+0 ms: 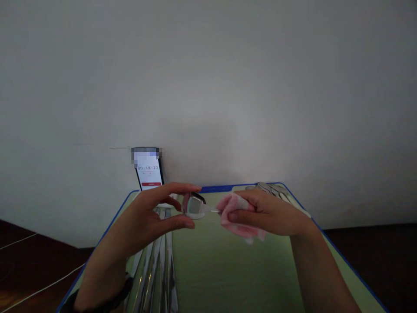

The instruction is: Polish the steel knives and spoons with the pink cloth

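My left hand (153,217) pinches the bowl of a shiny metal spoon (194,206) between thumb and fingertips, above the green table. My right hand (267,211) is closed around a pink cloth (239,217), which wraps the spoon's handle; only a short bit of handle shows between bowl and cloth. Both hands hover over the middle of the table.
A green table with a blue rim (224,188) stands against a white wall. Several metal utensils (159,261) lie in a row at the left; more spoons (276,191) lie at the far right. A phone (149,171) showing a timer leans on the wall.
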`<action>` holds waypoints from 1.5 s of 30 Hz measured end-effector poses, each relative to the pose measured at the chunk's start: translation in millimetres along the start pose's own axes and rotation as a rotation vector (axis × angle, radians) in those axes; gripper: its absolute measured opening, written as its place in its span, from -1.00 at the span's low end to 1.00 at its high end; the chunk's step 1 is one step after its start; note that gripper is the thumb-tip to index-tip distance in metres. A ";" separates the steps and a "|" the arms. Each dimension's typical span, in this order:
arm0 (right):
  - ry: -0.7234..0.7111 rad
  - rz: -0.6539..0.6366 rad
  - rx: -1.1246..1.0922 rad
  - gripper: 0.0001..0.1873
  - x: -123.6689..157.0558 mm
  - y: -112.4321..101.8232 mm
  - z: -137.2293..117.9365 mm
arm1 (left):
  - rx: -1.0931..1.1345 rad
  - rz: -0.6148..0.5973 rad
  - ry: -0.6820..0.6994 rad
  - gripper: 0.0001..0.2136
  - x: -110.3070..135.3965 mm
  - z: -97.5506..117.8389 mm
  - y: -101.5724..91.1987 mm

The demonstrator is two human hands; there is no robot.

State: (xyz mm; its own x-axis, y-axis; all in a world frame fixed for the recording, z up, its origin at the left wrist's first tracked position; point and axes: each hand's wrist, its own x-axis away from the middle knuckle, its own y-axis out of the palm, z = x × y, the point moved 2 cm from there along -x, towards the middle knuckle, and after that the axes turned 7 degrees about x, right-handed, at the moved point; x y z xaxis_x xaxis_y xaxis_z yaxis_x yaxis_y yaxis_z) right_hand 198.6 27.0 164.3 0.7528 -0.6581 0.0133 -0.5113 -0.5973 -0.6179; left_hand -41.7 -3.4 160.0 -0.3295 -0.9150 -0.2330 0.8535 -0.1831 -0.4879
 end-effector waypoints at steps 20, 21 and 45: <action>-0.050 -0.083 -0.081 -0.70 -12.9 15.6 0.1 | -0.102 -0.125 -0.090 -0.74 -12.8 17.8 24.5; -0.047 -0.087 -0.081 -0.71 -13.4 16.0 0.1 | -0.112 -0.134 -0.093 -0.72 -12.9 18.5 24.9; -0.014 -0.083 -0.054 -0.66 -4.3 4.2 5.2 | -0.146 -0.170 -0.080 -0.66 -6.1 15.9 12.2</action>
State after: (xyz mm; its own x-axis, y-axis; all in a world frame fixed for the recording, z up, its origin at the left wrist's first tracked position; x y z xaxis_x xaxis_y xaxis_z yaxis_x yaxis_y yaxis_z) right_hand 195.4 29.7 157.6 0.7990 -0.5991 0.0519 -0.4682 -0.6739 -0.5715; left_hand -22.9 -5.7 168.8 -0.4257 -0.9019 -0.0726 0.7191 -0.2885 -0.6322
